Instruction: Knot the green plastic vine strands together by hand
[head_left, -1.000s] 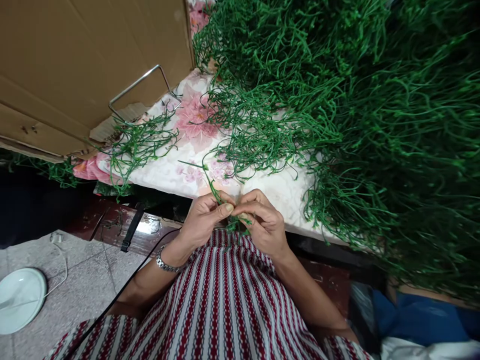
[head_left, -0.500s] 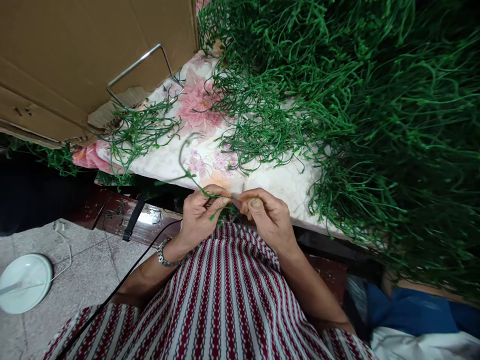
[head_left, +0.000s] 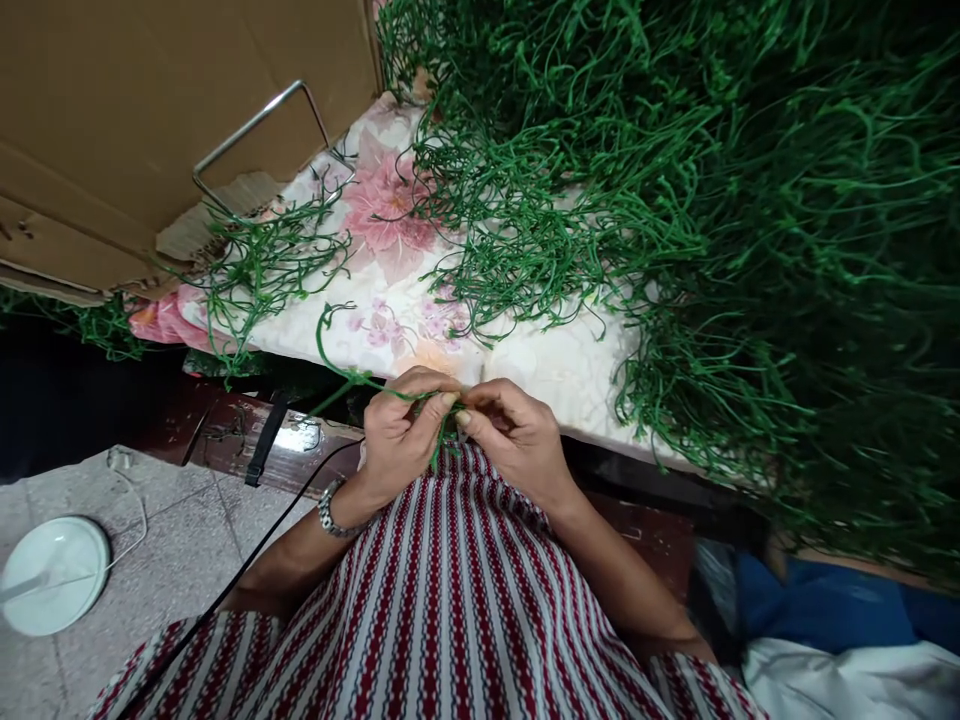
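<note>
In the head view my left hand [head_left: 401, 430], with a metal watch at the wrist, is closed in a pinch on a thin green plastic plant stem [head_left: 352, 377]. The stem's forked, curling end sticks out to the left, and a short green piece hangs under the fingers. My right hand [head_left: 519, 438] meets the left one, thumb and fingers pinched at the stem's right part. The fingers hide the exact point of contact. Just beyond both hands lies a floral cloth [head_left: 555, 375] with a loose heap of similar green stems [head_left: 525, 265] on it.
A large pile of green stems [head_left: 750, 250] fills the right side. At the back left stands a cardboard box [head_left: 165, 90], a bent metal wire frame [head_left: 251, 128] before it. A smaller bunch [head_left: 262, 265] lies on the cloth's left. A round white object [head_left: 56, 575] sits on the floor.
My right hand has moved slightly left, closer to the left hand, and now pinches at the green stem. The stem's free end has swung left and lower. The view has shifted a little.
</note>
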